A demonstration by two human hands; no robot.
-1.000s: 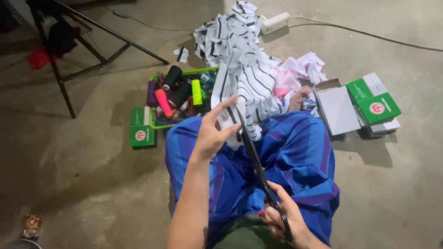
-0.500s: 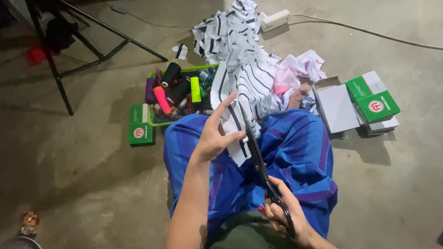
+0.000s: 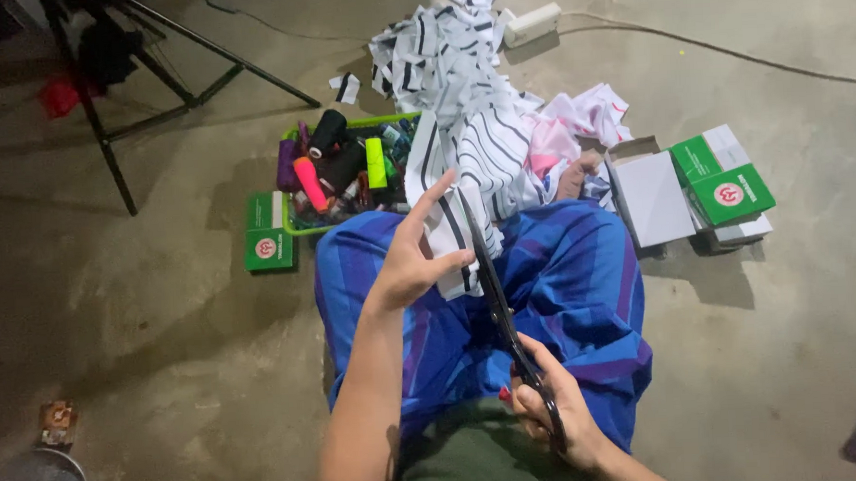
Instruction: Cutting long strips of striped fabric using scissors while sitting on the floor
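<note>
My left hand [image 3: 411,258] pinches the near edge of a white cloth with black stripes [image 3: 471,123] that runs from my lap out onto the floor. My right hand [image 3: 556,413] grips the handles of long black scissors [image 3: 496,295], whose blades point away from me along the cloth's edge, right beside my left thumb. Both hands are over my lap, which is covered in blue and purple fabric [image 3: 584,282].
A green tray [image 3: 298,227] of thread spools lies ahead on the concrete floor, with a green box [image 3: 266,240] at its left. Green and white boxes [image 3: 724,184] sit at the right. A tripod [image 3: 151,60] stands far left, a white power adapter [image 3: 531,21] with cable beyond the cloth.
The scissors and my right hand have edged slightly forward along the cloth; my left hand keeps its hold on the striped edge.
</note>
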